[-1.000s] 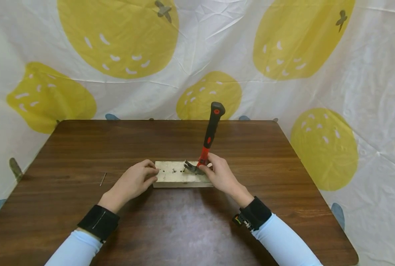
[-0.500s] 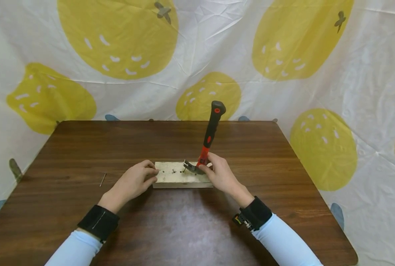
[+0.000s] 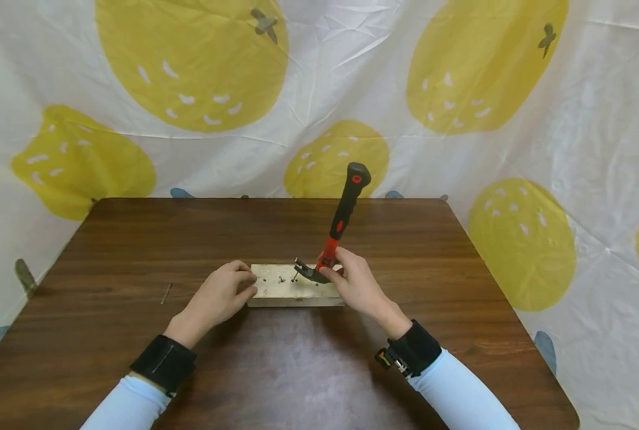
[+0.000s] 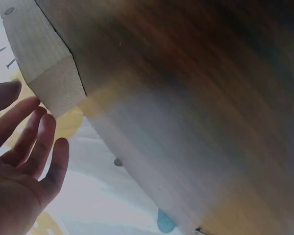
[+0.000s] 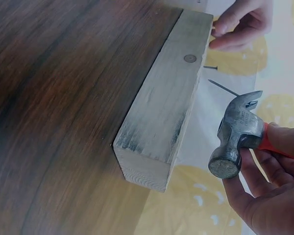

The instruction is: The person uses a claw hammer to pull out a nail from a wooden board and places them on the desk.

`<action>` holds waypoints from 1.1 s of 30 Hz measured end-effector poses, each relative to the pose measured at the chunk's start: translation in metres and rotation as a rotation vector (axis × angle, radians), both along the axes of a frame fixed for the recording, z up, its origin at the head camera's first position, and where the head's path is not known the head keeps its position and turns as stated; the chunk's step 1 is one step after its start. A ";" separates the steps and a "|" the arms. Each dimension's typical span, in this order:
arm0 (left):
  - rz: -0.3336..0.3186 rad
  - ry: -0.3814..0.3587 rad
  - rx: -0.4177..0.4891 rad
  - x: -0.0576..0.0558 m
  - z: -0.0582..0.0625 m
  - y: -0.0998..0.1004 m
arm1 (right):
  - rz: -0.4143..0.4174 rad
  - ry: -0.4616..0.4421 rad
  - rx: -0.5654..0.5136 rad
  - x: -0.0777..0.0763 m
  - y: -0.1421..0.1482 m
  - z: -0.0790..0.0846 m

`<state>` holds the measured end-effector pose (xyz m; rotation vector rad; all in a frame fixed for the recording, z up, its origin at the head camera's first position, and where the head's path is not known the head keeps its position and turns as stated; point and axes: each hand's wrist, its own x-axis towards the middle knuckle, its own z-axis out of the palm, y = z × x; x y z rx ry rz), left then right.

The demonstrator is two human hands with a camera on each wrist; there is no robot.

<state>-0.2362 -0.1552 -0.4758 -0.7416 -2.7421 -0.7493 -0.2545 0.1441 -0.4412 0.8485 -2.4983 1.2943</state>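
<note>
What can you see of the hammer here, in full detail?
The claw hammer has a black, rubbery-looking handle with red accents, a red neck and a grey metal-looking head with a round striking face and a split claw. It is held above the wooden block, apart from it, handle slanting up. The right hand pinches it near the head, and a nail sits in the claw.

Vs. 1 s ago: hammer (image 5: pixel 240 125) in R hand (image 3: pixel 362 283) raised slightly, handle (image 3: pixel 345 209) tipped a bit more twd R edge of tabletop (image 3: pixel 405 239); claw (image 5: pixel 251 99) & its nail (image 5: pixel 223 87) shifted slightly twd tabletop's L edge.
</note>
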 end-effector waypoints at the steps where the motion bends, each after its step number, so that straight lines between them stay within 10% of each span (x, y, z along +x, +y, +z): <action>1: 0.005 0.011 0.010 0.000 0.000 0.001 | 0.002 0.000 -0.002 0.000 -0.001 0.001; 33: -0.092 0.256 0.287 -0.005 0.009 0.030 | 0.010 -0.075 -0.101 0.011 -0.015 0.015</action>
